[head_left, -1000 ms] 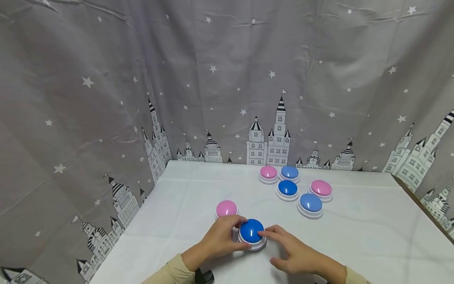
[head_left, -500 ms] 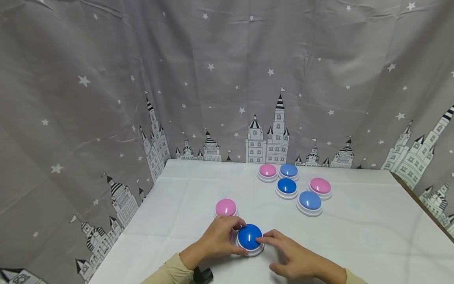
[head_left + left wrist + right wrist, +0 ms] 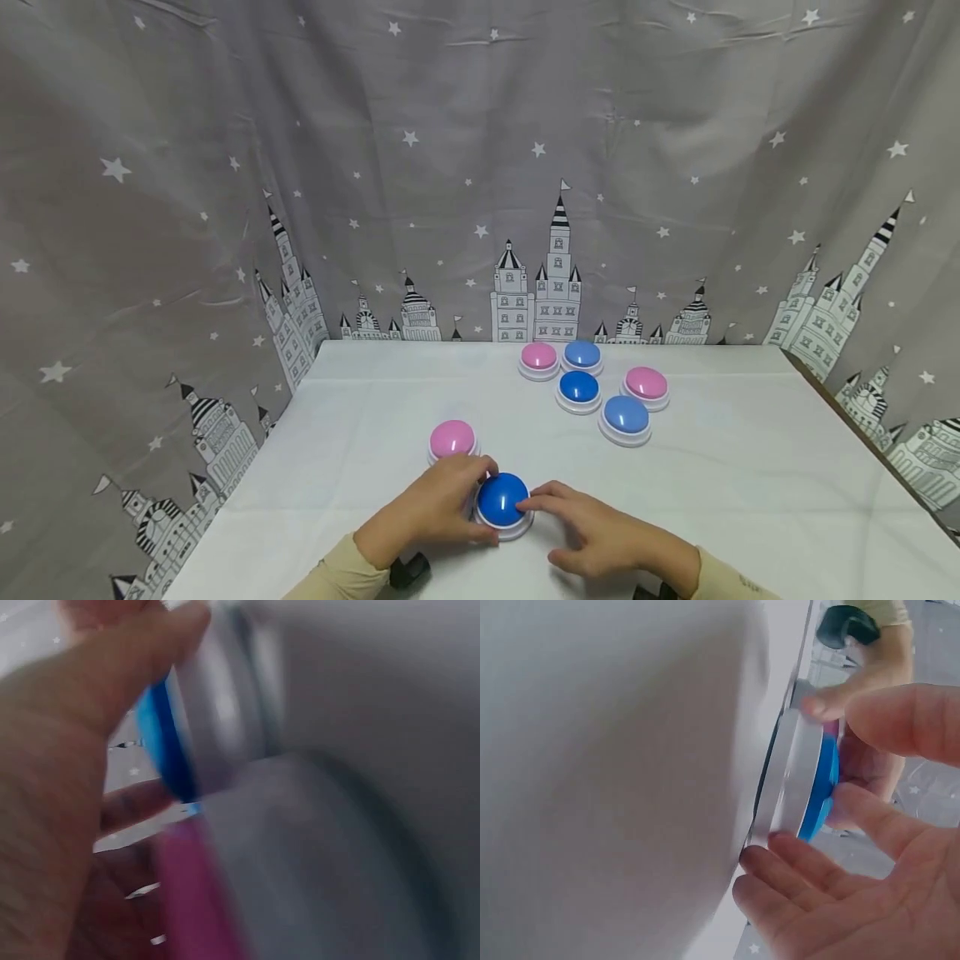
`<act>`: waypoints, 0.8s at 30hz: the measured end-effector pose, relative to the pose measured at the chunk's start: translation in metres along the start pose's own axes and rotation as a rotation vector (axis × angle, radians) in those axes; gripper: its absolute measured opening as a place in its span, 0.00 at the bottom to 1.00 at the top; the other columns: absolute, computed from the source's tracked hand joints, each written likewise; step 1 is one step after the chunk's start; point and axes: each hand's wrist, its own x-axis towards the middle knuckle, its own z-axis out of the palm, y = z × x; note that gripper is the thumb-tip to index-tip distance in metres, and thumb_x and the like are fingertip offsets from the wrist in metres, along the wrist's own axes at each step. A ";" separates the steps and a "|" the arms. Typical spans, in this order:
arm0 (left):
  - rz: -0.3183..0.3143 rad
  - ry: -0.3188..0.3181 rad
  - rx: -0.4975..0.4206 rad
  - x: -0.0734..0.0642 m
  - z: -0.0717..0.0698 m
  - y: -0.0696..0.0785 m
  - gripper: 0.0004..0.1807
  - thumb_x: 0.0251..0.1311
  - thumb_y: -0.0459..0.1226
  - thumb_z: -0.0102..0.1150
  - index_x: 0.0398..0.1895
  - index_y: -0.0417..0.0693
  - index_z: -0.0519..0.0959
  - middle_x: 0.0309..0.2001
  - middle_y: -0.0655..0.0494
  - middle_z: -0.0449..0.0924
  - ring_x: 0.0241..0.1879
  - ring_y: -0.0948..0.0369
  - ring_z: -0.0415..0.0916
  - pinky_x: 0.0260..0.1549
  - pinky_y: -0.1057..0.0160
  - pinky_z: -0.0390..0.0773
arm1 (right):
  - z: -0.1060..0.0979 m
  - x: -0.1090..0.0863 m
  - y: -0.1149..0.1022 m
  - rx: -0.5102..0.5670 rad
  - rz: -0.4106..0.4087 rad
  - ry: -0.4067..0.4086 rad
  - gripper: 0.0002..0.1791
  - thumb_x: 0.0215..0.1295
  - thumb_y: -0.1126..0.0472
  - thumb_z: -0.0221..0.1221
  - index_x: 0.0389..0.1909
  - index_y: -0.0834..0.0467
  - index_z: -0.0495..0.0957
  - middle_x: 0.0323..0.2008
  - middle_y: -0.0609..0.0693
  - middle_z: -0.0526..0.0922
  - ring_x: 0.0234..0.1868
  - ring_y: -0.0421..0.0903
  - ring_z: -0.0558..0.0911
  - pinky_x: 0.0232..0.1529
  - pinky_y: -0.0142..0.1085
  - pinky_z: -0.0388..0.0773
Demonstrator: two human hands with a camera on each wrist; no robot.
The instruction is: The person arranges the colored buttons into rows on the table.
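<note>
A dark blue push button (image 3: 501,497) with a white round base rests on the white table near its front. My left hand (image 3: 438,504) holds it at the left, with the thumb at the near side of the base and fingers at the far side. From the right, my right hand (image 3: 600,533) reaches in with fairly straight fingers. Its index fingertip touches the blue dome (image 3: 826,780) in the right wrist view, and other fingertips meet the base. Just behind the left hand stands a pink button (image 3: 452,438). The left wrist view has a blurred pink button (image 3: 196,892) beside the blue one.
At the back right stand a pink button (image 3: 538,357), a light blue button (image 3: 582,356), a dark blue button (image 3: 579,389), another pink button (image 3: 646,385) and another light blue button (image 3: 626,417). A grey curtain (image 3: 420,100) with stars and castles surrounds the white table (image 3: 735,467).
The dark blue button has come slightly nearer to me, with the left hand still holding it. The right index finger stays on its dome. The head view has turned slightly right.
</note>
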 end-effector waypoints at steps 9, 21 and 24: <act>0.011 -0.033 0.043 0.040 -0.012 0.020 0.40 0.41 0.73 0.49 0.50 0.55 0.71 0.45 0.60 0.76 0.45 0.65 0.71 0.44 0.61 0.74 | -0.025 0.001 0.011 0.022 0.023 0.031 0.29 0.61 0.54 0.58 0.63 0.46 0.62 0.58 0.42 0.68 0.60 0.42 0.67 0.58 0.46 0.65; 0.029 -0.012 0.022 0.117 0.006 0.040 0.22 0.53 0.50 0.61 0.47 0.51 0.73 0.41 0.56 0.78 0.39 0.66 0.73 0.42 0.69 0.73 | -0.083 -0.027 0.058 -0.033 0.060 0.306 0.23 0.60 0.61 0.59 0.56 0.57 0.69 0.53 0.50 0.75 0.52 0.53 0.75 0.52 0.47 0.70; 0.022 -0.015 0.024 0.138 0.012 0.048 0.22 0.53 0.50 0.61 0.48 0.51 0.72 0.42 0.56 0.77 0.39 0.66 0.72 0.41 0.70 0.73 | -0.095 -0.039 0.072 -0.032 0.068 0.347 0.22 0.59 0.64 0.59 0.55 0.62 0.70 0.51 0.56 0.76 0.50 0.56 0.76 0.51 0.49 0.71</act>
